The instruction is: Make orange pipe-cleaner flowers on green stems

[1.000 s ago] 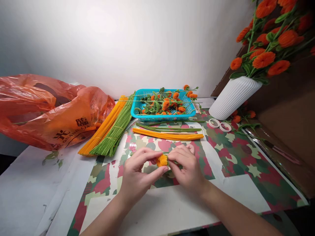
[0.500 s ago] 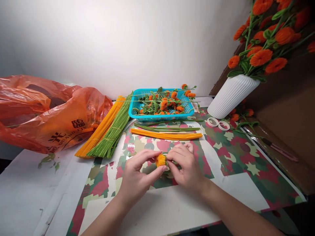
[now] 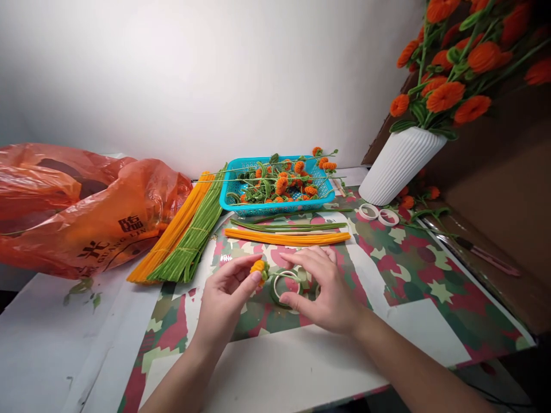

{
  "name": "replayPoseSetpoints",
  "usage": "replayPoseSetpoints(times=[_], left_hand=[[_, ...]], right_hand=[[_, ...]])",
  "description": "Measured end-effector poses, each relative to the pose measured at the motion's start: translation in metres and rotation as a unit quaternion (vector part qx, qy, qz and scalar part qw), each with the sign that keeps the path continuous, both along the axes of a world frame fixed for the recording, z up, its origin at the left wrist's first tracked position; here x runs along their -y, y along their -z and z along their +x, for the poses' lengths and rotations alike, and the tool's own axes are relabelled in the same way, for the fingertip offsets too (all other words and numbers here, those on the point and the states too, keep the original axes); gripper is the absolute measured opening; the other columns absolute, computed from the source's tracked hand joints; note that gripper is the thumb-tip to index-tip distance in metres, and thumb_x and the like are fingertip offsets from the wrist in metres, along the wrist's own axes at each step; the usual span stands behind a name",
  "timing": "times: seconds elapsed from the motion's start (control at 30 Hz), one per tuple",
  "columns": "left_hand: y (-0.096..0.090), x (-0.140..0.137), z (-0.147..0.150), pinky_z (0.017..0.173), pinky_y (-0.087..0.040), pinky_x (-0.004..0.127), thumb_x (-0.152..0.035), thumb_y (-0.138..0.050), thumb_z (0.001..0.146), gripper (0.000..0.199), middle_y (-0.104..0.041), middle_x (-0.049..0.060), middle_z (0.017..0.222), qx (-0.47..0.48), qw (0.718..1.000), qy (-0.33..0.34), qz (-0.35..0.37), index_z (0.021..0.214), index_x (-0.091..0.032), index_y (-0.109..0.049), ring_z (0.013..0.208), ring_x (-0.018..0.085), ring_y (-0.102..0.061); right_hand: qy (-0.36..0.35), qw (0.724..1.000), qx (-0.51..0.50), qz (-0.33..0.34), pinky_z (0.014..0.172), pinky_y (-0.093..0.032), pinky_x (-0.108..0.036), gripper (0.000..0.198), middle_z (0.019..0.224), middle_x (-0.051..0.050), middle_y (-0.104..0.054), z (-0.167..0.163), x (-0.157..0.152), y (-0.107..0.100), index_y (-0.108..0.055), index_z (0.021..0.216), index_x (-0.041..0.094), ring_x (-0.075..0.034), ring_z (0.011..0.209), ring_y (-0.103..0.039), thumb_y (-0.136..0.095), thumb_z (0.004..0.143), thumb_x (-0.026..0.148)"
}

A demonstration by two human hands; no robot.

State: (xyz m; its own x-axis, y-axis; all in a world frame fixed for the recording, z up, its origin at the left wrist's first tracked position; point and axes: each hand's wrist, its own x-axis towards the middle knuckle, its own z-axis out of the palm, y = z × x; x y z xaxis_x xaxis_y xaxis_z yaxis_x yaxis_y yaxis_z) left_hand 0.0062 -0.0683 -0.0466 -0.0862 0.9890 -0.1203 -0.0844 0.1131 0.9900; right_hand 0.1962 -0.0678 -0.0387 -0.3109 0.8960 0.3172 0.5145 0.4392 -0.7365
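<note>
Between its thumb and fingers, my left hand (image 3: 226, 295) pinches a small yellow-orange pipe-cleaner flower (image 3: 259, 272) with a green base. A thin green stem (image 3: 275, 274) runs from the flower toward the right. My right hand (image 3: 325, 289) is just right of the flower, its thumb and fingers spread apart around the far part of the stem. In that gap a ring-shaped roll of green tape (image 3: 276, 295) with a pale core shows on the table, partly behind the right hand. Whether the right fingers touch the stem is hard to see.
Behind my hands lie yellow pipe cleaners (image 3: 286, 237) and green ones (image 3: 297, 226). A blue basket (image 3: 275, 209) holds orange flowers. Bundled pipe cleaners (image 3: 185, 229) and an orange plastic bag (image 3: 103, 212) are left. At right stand a white vase (image 3: 400, 163), white tape rolls (image 3: 388, 217) and a cutter (image 3: 488, 258).
My left hand has moved left with the flower. My right hand has let go of the flower's base and opened, so the stem and tape roll now show. The view has shifted slightly.
</note>
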Motion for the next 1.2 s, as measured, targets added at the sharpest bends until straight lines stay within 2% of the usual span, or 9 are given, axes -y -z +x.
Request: replayPoseSetpoints(times=[0.13,0.23,0.47,0.53,0.63,0.87,0.97,1.1,1.2], left_hand=[[0.0,-0.001,-0.002,0.06,-0.052,0.022,-0.038,-0.072,0.074,0.028,-0.069,0.004,0.081,-0.032,0.999,-0.014,0.012,0.093,-0.017,-0.073,0.067,0.014,-0.061],[-0.001,-0.001,-0.005,0.061,-0.051,0.023,-0.038,-0.065,0.079,0.027,-0.069,0.004,0.083,-0.102,0.994,0.018,0.032,0.096,-0.018,-0.072,0.069,0.015,-0.06],[-0.01,-0.002,-0.008,0.067,-0.047,0.025,-0.038,-0.052,0.087,0.026,-0.066,0.003,0.079,-0.168,0.947,0.269,0.045,0.085,-0.018,-0.069,0.075,0.017,-0.06],[-0.013,-0.002,-0.007,0.064,-0.046,0.025,-0.038,-0.055,0.086,0.026,-0.062,0.002,0.072,-0.188,0.935,0.299,0.031,0.076,-0.018,-0.066,0.068,0.016,-0.058],[-0.014,0.0,-0.005,0.058,-0.044,0.024,-0.037,-0.055,0.087,0.029,-0.06,0.001,0.065,-0.215,0.927,0.304,0.031,0.068,-0.018,-0.062,0.06,0.014,-0.055],[-0.016,0.002,-0.003,0.057,-0.038,0.025,-0.027,-0.053,0.088,0.023,-0.061,0.001,0.061,-0.333,0.893,0.255,0.162,0.068,-0.019,-0.062,0.059,0.014,-0.053],[-0.018,0.002,-0.003,0.058,-0.039,0.024,-0.028,-0.054,0.087,0.026,-0.061,0.001,0.061,-0.295,0.907,0.272,0.13,0.063,-0.019,-0.061,0.06,0.014,-0.053],[-0.016,0.002,-0.007,0.054,-0.04,0.024,-0.033,-0.06,0.083,0.027,-0.062,0.003,0.064,-0.116,0.938,0.325,-0.035,0.062,-0.018,-0.064,0.058,0.014,-0.053],[-0.014,0.003,-0.009,0.057,-0.044,0.025,-0.034,-0.065,0.079,0.023,-0.065,0.005,0.067,0.038,0.911,0.38,-0.153,0.064,-0.017,-0.067,0.062,0.015,-0.058]], right_hand=[[-0.022,1.0,0.009,-0.018,0.085,-0.028,-0.037,0.005,0.085,0.002,-0.067,0.005,-0.002,-0.004,-0.062,0.087,0.023,-0.019,0.09,-0.055,-0.065,0.083,0.025],[-0.041,0.999,0.016,-0.031,0.084,-0.027,-0.037,0.013,0.078,0.003,-0.065,0.006,-0.003,-0.005,-0.056,0.075,0.02,-0.017,0.085,-0.054,-0.056,0.089,0.022],[-0.092,0.994,0.017,-0.055,0.087,-0.028,-0.038,0.015,0.081,0.003,-0.066,0.006,-0.004,-0.004,-0.057,0.077,0.021,-0.016,0.086,-0.053,-0.051,0.091,0.02],[-0.105,0.993,0.017,-0.048,0.088,-0.028,-0.039,0.016,0.08,0.003,-0.066,0.006,-0.004,-0.004,-0.056,0.076,0.021,-0.016,0.084,-0.053,-0.051,0.091,0.02],[-0.104,0.993,0.012,-0.044,0.088,-0.029,-0.04,0.014,0.078,0.002,-0.066,0.006,-0.004,-0.005,-0.057,0.076,0.021,-0.016,0.083,-0.053,-0.053,0.089,0.02],[-0.074,0.995,0.003,-0.063,0.09,-0.032,-0.043,0.015,0.073,0.001,-0.068,0.005,-0.005,-0.003,-0.064,0.077,0.022,-0.017,0.078,-0.055,-0.061,0.089,0.03],[-0.082,0.995,0.001,-0.053,0.089,-0.034,-0.042,0.015,0.072,0.001,-0.068,0.004,-0.005,-0.001,-0.064,0.075,0.022,-0.016,0.076,-0.055,-0.059,0.09,0.024],[-0.129,0.989,-0.046,-0.047,0.089,-0.034,-0.041,0.013,0.074,0.002,-0.069,0.006,-0.004,-0.001,-0.065,0.078,0.023,-0.015,0.072,-0.056,-0.06,0.09,0.025],[-0.165,0.98,-0.094,-0.052,0.09,-0.034,-0.041,0.012,0.074,0.002,-0.07,0.008,-0.004,0.0,-0.066,0.079,0.023,-0.015,0.073,-0.058,-0.063,0.089,0.029]])
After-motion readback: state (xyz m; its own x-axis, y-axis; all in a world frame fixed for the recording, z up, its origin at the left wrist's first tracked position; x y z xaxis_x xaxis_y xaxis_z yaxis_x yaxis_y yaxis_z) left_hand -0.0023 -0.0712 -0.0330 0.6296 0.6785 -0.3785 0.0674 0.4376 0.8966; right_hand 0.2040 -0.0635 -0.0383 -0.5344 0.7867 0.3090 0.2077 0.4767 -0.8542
